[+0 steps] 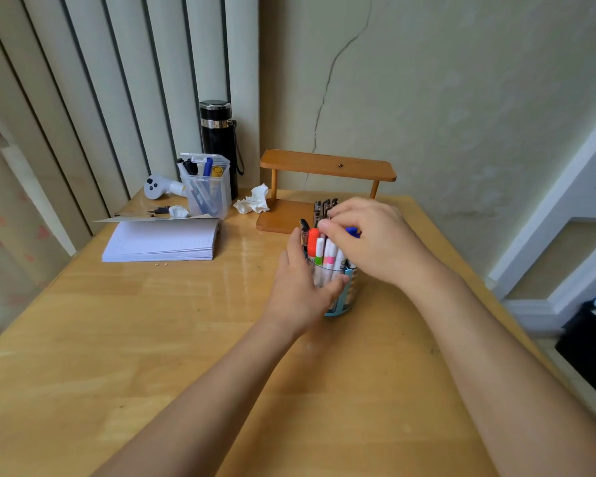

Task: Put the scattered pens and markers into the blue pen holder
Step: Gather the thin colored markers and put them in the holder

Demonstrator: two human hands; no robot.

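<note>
The blue pen holder (345,301) stands upright on the wooden table (152,339), right of centre. My left hand (301,287) wraps around its left side and grips it. Several pens and markers (319,251) stick up out of it: one with an orange cap, white ones with green and pink bands, dark pens at the back. My right hand (372,241) hovers over the holder's top, fingers pinched on the upper end of a pen among them. A blue cap (352,231) shows under that hand. The holder's right side is hidden by my right hand.
A wooden two-tier stand (324,166) sits just behind the holder. To the left lie a stack of lined paper (160,242), a clear plastic box with markers (207,187), crumpled tissue (253,201), a black flask (219,142), a white controller (159,187) and a small pen (159,210).
</note>
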